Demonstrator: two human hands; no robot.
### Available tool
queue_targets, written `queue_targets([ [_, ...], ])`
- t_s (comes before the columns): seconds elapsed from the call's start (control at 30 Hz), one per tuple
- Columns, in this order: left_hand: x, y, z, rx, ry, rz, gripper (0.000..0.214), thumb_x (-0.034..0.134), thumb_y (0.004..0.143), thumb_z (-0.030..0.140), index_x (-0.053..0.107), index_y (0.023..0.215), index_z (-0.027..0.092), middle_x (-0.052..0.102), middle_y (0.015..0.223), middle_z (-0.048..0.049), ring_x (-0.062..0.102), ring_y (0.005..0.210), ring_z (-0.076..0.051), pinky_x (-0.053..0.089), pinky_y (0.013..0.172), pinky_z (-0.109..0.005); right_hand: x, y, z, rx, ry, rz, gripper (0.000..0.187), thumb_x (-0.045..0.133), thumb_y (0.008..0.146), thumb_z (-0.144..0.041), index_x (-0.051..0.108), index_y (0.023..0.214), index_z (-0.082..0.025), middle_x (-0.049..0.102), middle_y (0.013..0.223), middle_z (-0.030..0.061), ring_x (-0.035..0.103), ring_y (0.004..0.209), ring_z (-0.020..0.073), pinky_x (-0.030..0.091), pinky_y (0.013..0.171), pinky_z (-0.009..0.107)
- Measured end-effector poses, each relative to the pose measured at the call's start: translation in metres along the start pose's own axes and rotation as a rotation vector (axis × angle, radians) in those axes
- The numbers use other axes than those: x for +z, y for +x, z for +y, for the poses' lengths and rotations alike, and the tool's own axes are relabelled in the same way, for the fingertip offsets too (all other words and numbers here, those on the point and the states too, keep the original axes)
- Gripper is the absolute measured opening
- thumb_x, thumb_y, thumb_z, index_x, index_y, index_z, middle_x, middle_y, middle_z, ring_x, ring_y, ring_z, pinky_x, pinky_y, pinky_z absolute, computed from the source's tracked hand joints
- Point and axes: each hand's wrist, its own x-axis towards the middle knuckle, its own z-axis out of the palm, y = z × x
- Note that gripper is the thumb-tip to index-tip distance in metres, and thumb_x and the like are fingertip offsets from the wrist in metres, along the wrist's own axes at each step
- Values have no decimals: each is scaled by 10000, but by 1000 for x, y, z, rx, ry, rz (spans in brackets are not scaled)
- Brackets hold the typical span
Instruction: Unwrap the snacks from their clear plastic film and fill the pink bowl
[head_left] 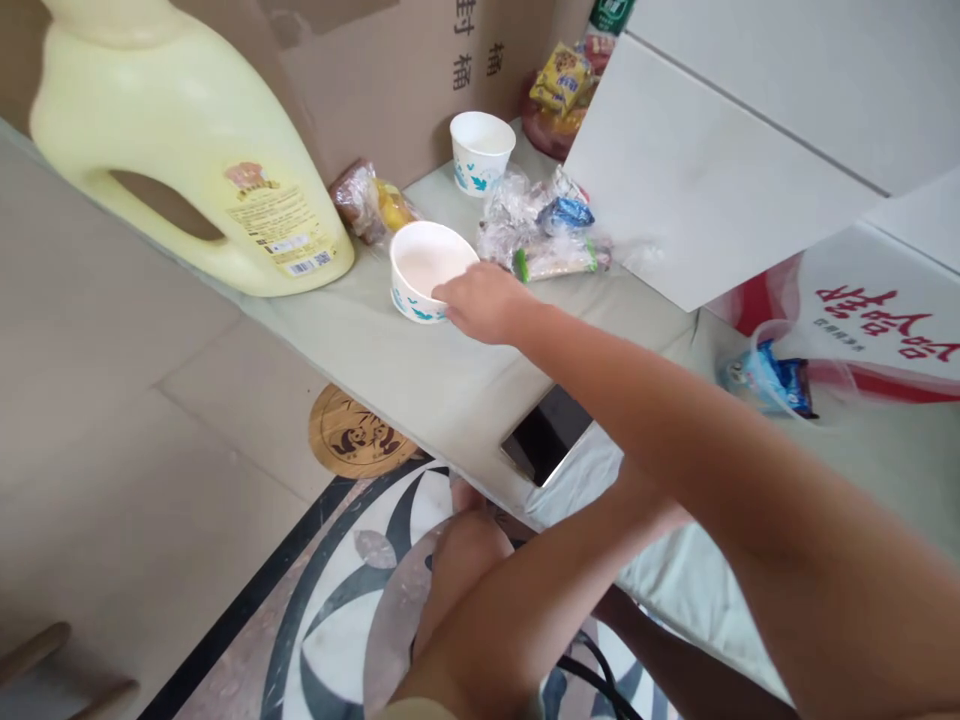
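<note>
"So where's the nearer paper bowl (pixel 424 268)?"
"Back from the worktop's (pixel 416 362) near edge; the right hand (pixel 487 303) pinches its rim, fingers nearly together."
"And the left hand?"
"Hidden; I can't tell."

The right grip (pixel 486 300) pinches the rim of the front white cup (pixel 420 280), near a yellow jug (pixel 199 130).

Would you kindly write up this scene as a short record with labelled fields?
Right hand: gripping the rim of the nearer paper cup
Left hand: hidden behind the right arm
Second paper cup: upright, by the cardboard box
Wrapped snacks: piled to the right of the cups
Smartphone: lying screen up, screen dark, partly covered by the arm
Pale yellow handled jug: standing at the left
</note>
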Motion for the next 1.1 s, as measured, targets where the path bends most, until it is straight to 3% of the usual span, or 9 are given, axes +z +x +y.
queue_targets([
  [0.1,7,-3,0,87,115,-64,447,517,954,312,535,1399,266,694,1307,-71,652,1182,-271,582,930,-392,10,-76,19,-36,54,49,354,356,975,-267,629,1173,-159,739,1104,166,674,1017,310,479,951,471],
  [0.17,14,-4,-3,129,262,-95,366,506,924,359,659,1230,229,739,1179,-89,678,1121,-303,566,927,-423,14,-148,44,72,50,219,349,352,967,-299,621,1142,-163,734,1025,165,667,1012,311,483,965,480],
  [0.27,29,-4,-7,144,397,-23,293,456,906,297,714,1027,229,760,962,-71,708,961,-252,549,857,-367,8,-276,81,607,-54,521,303,439,904,-371,589,1107,-204,712,1002,178,670,1009,363,527,849,522],
  [0.37,43,-2,-9,158,433,6,259,475,893,277,717,968,224,749,894,-65,694,888,-235,519,793,-338,3,-400,99,1143,-147,585,261,460,887,-348,563,1113,-269,681,888,167,688,948,408,519,787,565],
  [0.47,58,2,-8,180,475,12,221,502,892,260,714,928,209,743,858,-65,673,833,-214,483,751,-316,22,-488,102,1387,-160,537,312,431,898,-358,555,1177,-293,676,967,201,673,990,448,499,801,611],
  [0.53,68,7,-6,177,503,24,198,519,891,254,710,914,205,742,850,-63,659,797,-199,462,727,-306,48,-519,104,1439,-136,451,343,433,890,-340,570,1195,-262,684,997,230,666,991,447,498,809,595],
  [0.73,89,22,-6,187,549,66,203,505,899,262,699,912,201,732,808,-49,603,690,-168,408,674,-301,106,-524,122,1261,45,257,488,487,801,-230,583,1270,-131,687,1138,233,622,1137,390,468,980,563],
  [0.93,95,26,-3,206,507,44,217,502,886,269,710,910,210,736,815,-43,639,762,-187,434,704,-307,64,-486,126,1114,-125,639,551,498,788,-236,536,1326,-128,599,1287,253,538,1266,395,420,1074,567],
  [1.1,82,25,2,151,434,2,252,489,894,299,716,972,225,748,862,-48,680,845,-220,490,759,-330,36,-374,118,746,4,681,397,480,810,-199,575,1195,-181,654,1200,201,588,1191,328,468,1055,503],
])
